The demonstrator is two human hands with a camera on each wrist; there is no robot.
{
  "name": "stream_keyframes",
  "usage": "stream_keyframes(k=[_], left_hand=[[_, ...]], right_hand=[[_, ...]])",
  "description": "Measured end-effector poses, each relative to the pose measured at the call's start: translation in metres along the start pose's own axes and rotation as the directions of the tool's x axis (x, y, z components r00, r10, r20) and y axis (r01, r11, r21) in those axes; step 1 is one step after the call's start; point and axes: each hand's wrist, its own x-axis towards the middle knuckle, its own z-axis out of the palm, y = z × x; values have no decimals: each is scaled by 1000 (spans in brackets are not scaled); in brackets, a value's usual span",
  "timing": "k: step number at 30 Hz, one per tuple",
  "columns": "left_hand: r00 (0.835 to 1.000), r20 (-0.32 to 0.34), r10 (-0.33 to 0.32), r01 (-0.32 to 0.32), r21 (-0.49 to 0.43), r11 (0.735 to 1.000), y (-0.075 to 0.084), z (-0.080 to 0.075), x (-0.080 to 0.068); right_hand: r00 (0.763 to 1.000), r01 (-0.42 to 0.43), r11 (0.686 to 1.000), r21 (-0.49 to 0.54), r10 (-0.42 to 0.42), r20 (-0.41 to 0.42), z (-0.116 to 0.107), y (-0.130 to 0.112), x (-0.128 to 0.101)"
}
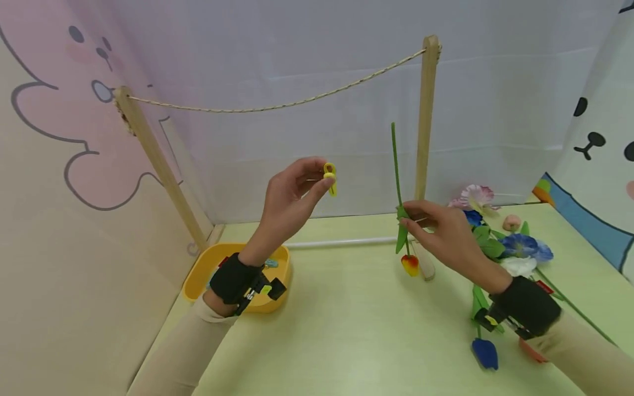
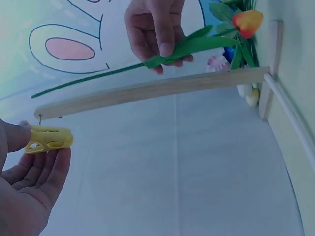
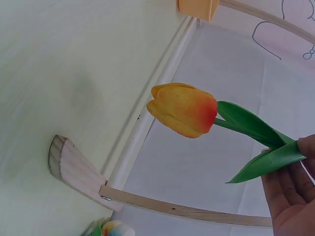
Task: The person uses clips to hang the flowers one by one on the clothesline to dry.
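My left hand (image 1: 295,195) pinches a yellow plastic clothespin (image 1: 330,179) between thumb and fingers, raised below the sagging rope (image 1: 277,106). In the left wrist view the same clothespin (image 2: 51,139) lies across the fingertips. With thumb and fingers, my right hand (image 1: 443,234) grips an artificial tulip by its stem and green leaves (image 1: 402,220). The yellow-orange tulip (image 1: 409,265) hangs bloom down, its bare stem end pointing up near the right wooden post (image 1: 427,118). The right wrist view shows its bloom (image 3: 184,110) close up.
The rope runs between the left post (image 1: 158,159) and the right one, joined low by a white rod (image 1: 346,241). A yellow basket (image 1: 284,275) with small clips stands at left. Several artificial flowers (image 1: 520,246) lie at right, a blue tulip (image 1: 485,353) nearer me.
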Motion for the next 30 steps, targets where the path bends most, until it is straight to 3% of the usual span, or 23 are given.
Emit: stream_keyframes(k=[6,10,19,25,30], left_hand=[[994,-64,88,-90,-27,996,10,9,39],[989,-101,110,-116,-51,992,18,12,62],[985,-154,79,-86,-40,995,37,19,114],[976,-188,113,-119,-22,993,44,17,145],[973,-230,31,-47,-64,997,45,16,162]], right_hand=[[999,-36,999,11,36,-30,9,-3,21],[998,-56,998,11,56,-28,13,-7,36],[989,-66,998,-15,64,-134,16,-16,63],[981,-70,997,-35,63,-186,15,-19,76],[979,-86,994,-72,70,-192,15,-17,80]])
